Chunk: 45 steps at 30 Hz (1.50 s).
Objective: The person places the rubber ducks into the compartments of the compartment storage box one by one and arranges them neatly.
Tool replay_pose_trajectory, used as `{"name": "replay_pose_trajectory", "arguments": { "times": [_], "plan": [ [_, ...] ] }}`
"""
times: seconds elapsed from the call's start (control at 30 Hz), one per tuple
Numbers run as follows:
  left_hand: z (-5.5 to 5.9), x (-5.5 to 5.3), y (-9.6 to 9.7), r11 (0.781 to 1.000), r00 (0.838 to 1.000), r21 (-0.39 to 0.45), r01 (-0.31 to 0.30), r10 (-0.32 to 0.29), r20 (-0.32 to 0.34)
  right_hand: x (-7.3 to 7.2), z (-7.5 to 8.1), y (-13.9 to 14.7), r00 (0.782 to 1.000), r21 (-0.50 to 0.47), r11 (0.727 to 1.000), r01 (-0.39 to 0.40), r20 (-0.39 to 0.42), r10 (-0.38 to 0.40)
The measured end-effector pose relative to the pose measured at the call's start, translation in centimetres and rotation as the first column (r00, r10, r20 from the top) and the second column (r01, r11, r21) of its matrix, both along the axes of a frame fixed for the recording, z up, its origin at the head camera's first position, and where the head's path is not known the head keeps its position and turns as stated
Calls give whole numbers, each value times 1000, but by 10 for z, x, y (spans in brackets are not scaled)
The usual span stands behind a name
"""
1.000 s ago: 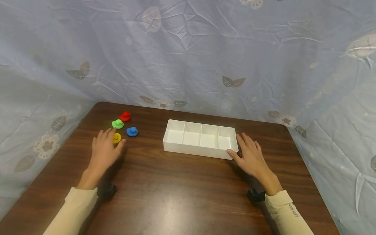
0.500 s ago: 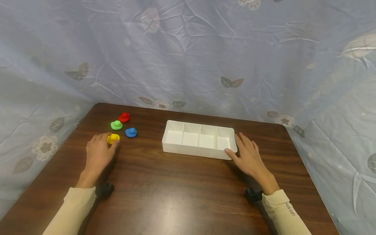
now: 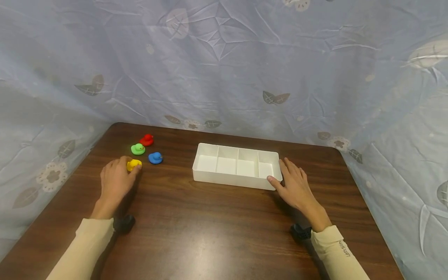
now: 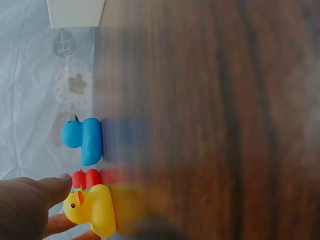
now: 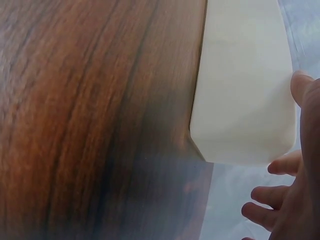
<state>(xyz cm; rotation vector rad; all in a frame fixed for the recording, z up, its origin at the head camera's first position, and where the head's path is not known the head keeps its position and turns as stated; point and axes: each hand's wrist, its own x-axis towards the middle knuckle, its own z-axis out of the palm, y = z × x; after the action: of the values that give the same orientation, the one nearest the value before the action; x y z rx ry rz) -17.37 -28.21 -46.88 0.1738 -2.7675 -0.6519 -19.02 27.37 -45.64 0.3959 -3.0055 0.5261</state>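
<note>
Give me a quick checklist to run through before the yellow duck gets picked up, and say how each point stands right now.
1. Is the yellow duck upright on the table? Ok.
2. Is the left hand right at it? Ok.
3. Is the grip firm? Cannot tell; contact isn't clear.
4. Are the blue duck and green duck apart from it? Ok, gaps show.
5. Is the white tray free? Ok, all four compartments look empty.
6. Is the right hand steadying it? Cannot tell; it's at the right end, but pressure doesn't show.
</note>
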Motion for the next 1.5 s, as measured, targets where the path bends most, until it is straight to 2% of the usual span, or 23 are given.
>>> {"name": "replay_pose_trajectory", "arguments": {
  "times": [0.57, 0.77, 1.0, 1.5],
  "plan": [
    [8, -11, -3, 995, 1000, -99, 20, -21, -9, -1, 0, 0, 1000, -13, 1000, 7, -8, -7],
    [9, -13, -4, 995, 999, -95, 18, -15, 33, 1, 2, -1, 1000, -21, 1000, 5, -2, -6],
    [5, -13, -5, 995, 998, -93, 41, -36, 60, 2, 2, 0, 1000, -22, 1000, 9, -4, -9],
    [17, -11, -5, 995, 999, -97, 35, -32, 35, 0, 5, 1, 1000, -32, 999, -6, 0, 6]
  ]
}}
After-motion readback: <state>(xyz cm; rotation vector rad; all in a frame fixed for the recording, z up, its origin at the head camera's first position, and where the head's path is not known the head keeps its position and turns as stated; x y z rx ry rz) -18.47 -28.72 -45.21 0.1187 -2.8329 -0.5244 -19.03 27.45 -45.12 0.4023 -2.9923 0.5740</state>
